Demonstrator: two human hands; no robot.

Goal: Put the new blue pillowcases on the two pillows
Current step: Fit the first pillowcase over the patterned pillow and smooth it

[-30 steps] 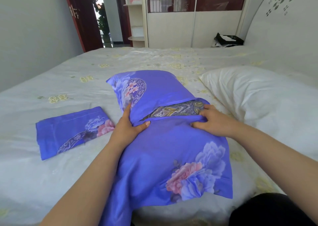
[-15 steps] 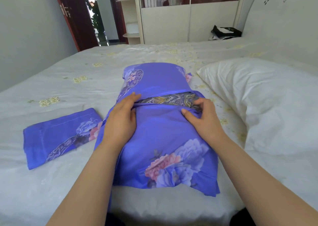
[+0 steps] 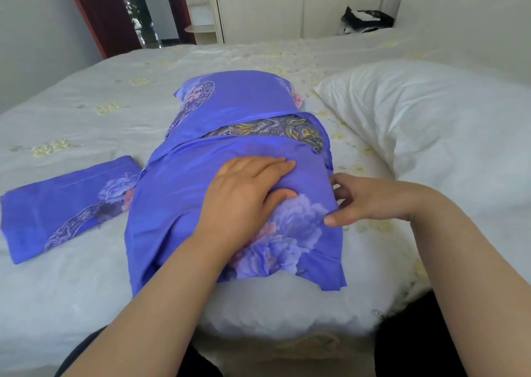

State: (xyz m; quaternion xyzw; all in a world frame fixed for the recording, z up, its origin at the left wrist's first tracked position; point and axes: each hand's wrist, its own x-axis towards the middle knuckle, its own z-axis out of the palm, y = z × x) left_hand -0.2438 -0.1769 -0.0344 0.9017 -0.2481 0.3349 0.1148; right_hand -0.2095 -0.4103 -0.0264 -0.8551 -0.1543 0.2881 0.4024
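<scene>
A pillow in a blue floral pillowcase lies lengthwise in front of me on the bed. Its flap is open across the middle, showing a patterned lining. My left hand lies flat on top of the case, fingers straight and pointing right. My right hand touches the case's right edge, thumb on the fabric and fingers loosely bent beside it. A second blue pillowcase lies folded flat to the left. A bare white pillow sits at the right.
The headboard rises at the far right, with a black and white bag beside it. White wardrobes and a dark red door stand beyond the bed. My dark-clothed legs press against the near edge.
Both hands left the flap opening and came toward me. My left hand slid to the middle of the case; my right hand dropped to its right edge. The view tilted down.
</scene>
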